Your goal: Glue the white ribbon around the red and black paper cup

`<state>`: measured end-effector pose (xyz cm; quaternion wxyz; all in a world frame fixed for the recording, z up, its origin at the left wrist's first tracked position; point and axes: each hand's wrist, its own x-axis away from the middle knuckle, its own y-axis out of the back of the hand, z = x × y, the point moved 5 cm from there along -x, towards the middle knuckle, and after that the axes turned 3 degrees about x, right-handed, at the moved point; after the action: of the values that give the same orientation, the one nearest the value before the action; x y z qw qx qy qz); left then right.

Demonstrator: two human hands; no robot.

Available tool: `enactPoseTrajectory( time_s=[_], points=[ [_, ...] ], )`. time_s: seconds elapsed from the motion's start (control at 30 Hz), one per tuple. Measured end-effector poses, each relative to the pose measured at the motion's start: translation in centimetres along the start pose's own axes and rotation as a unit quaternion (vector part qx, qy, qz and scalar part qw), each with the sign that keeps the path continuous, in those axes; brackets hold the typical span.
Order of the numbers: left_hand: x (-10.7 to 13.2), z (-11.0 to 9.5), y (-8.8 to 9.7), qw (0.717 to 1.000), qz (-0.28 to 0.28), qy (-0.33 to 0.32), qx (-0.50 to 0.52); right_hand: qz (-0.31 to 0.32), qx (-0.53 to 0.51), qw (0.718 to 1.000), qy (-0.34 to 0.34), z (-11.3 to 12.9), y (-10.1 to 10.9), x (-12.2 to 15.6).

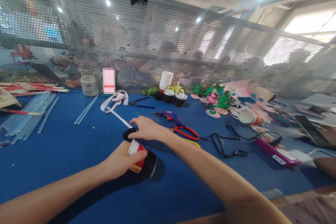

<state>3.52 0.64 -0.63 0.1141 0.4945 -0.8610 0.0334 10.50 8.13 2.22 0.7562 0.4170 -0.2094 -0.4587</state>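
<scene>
My left hand (121, 161) is closed around a red and white paper cup (135, 156) lying on its side on the blue table (65, 147), with a black round piece (150, 163) at the cup's end. My right hand (147, 128) rests fingers down on a black piece (128, 133) and the end of a white ribbon (115, 108) just beyond the cup. Red-handled scissors (187, 132) and a blue glue gun (169, 115) lie to the right of my right hand.
Clear glue sticks (28, 115) lie at left, a jar (89, 85) and stacked white cups (166, 79) at the back. Black cups (174, 97), green and pink craft pieces (220, 101), a black cable (225, 143) and a purple power strip (275, 150) are at right. A perforated metal screen (157, 42) stands behind.
</scene>
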Motion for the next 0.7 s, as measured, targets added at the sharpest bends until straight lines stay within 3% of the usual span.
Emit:
enactPoseTrajectory(
  time_s=[0.2, 0.37, 0.4, 0.5, 0.53, 0.57, 0.7],
  points=[
    [0.3, 0.0, -0.4, 0.999, 0.027, -0.002, -0.022, 0.024, -0.042, 0.998, -0.037, 0.2, -1.0, -0.9],
    [-0.1, 0.1, 0.5, 1.0, -0.014, 0.0, 0.014, -0.016, -0.189, 0.979, -0.074, -1.0, 1.5, -2.9],
    [-0.3, 0.1, 0.9, 0.999, -0.034, 0.001, 0.028, -0.031, -0.261, 0.961, -0.086, -1.3, 2.0, -3.0],
    [-0.6, 0.1, 1.8, 0.993, -0.091, 0.014, 0.077, -0.041, -0.51, 0.848, -0.141, -2.2, 1.5, -2.5],
    [-0.7, 0.1, 1.9, 0.991, -0.1, 0.018, 0.091, -0.034, -0.544, 0.825, -0.148, -2.3, 1.1, -2.3],
    [-0.7, 0.0, 1.9, 0.989, -0.103, 0.021, 0.1, -0.028, -0.538, 0.83, -0.145, -2.4, 0.7, -2.0],
    [-0.6, 0.0, 1.4, 0.991, -0.08, 0.027, 0.101, -0.034, -0.391, 0.912, -0.116, -2.7, 0.0, -1.6]
  ],
)
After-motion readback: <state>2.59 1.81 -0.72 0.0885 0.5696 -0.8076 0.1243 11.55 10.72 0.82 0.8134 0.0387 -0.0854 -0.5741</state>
